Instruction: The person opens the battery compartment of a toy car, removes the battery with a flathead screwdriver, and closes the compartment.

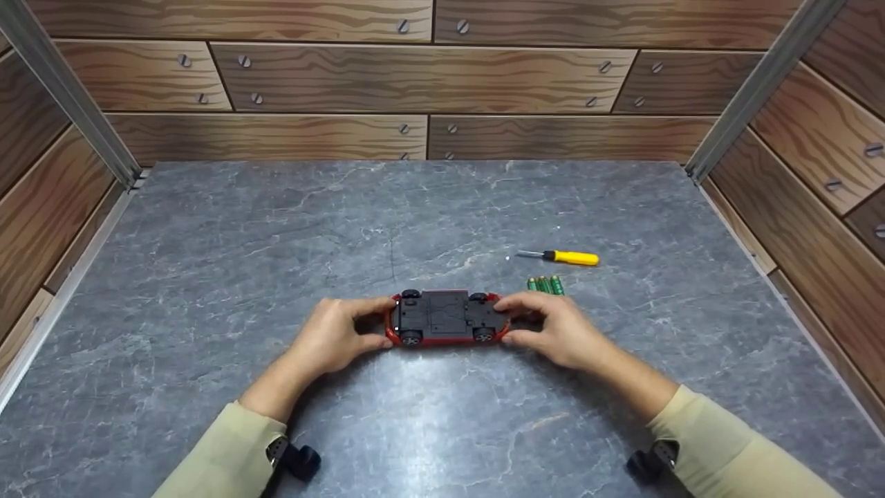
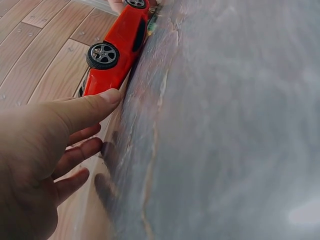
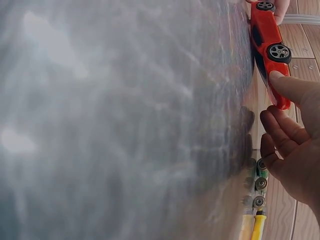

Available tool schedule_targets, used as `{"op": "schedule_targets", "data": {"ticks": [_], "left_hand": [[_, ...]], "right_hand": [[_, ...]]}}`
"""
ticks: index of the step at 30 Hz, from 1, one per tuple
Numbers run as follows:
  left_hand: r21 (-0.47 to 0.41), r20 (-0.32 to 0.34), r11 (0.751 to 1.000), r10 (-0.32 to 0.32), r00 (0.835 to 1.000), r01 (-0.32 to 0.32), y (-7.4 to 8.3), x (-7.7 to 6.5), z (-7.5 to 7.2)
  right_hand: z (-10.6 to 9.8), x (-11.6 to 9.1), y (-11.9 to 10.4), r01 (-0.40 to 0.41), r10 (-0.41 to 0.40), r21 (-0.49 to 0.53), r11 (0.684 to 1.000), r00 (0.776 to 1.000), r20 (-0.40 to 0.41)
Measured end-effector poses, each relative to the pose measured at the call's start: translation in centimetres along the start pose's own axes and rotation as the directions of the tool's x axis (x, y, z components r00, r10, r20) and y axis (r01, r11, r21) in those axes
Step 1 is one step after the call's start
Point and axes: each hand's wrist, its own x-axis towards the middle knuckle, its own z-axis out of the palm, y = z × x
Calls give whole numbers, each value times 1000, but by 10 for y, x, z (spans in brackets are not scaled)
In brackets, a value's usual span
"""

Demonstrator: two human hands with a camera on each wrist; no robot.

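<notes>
A red toy car (image 1: 446,315) lies upside down, its black underside and wheels facing up. My left hand (image 1: 337,335) grips its left end between thumb and index finger. At the other end, my right hand (image 1: 560,330) pinches it the same way. The left wrist view shows the left thumb (image 2: 107,96) against the red body, the lower fingers spread free below. In the right wrist view, the right thumb (image 3: 282,82) presses the car's side while other fingers stay off it. The car's roof is turned down, mostly hidden.
Several green batteries (image 1: 546,285) stand in a row just beyond my right hand. Behind them lies a screwdriver (image 1: 574,258) with a yellow handle, its tip pointing left. Wood-patterned walls (image 1: 422,79) enclose the grey marbled table (image 1: 276,228) at the back and sides.
</notes>
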Motion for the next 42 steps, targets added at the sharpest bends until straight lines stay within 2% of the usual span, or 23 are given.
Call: {"op": "schedule_targets", "data": {"ticks": [7, 13, 20, 29, 32, 37, 42], "left_hand": [[-26, -27, 999, 23, 999, -23, 0, 0, 2], [-75, -31, 997, -4, 1000, 2, 2, -2, 0], [-131, -54, 991, -9, 999, 2, 4, -5, 0], [-318, -42, 948, -18, 999, 4, 7, -5, -5], [-344, -53, 939, -6, 999, -13, 8, -4, -8], [-344, -73, 939, -7, 997, -18, 11, -3, -15], [-409, -62, 913, -24, 998, -3, 17, -1, -21]], "right_hand": [[0, 0, 2, 12, -12, 2, 1000, 1000, -25], [-1, -2, 2, 7, -8, -5, 1000, 999, -41], [-5, -2, 0, 18, -17, 15, 1000, 998, -65], [-12, -2, -6, 54, -47, 62, 997, 994, -104], [-13, -2, -9, 37, -26, 98, 995, 994, -108], [-17, -2, -15, -5, 23, 154, 988, 993, -118], [-20, -2, -22, -12, 42, 199, 980, 988, -150]]}}
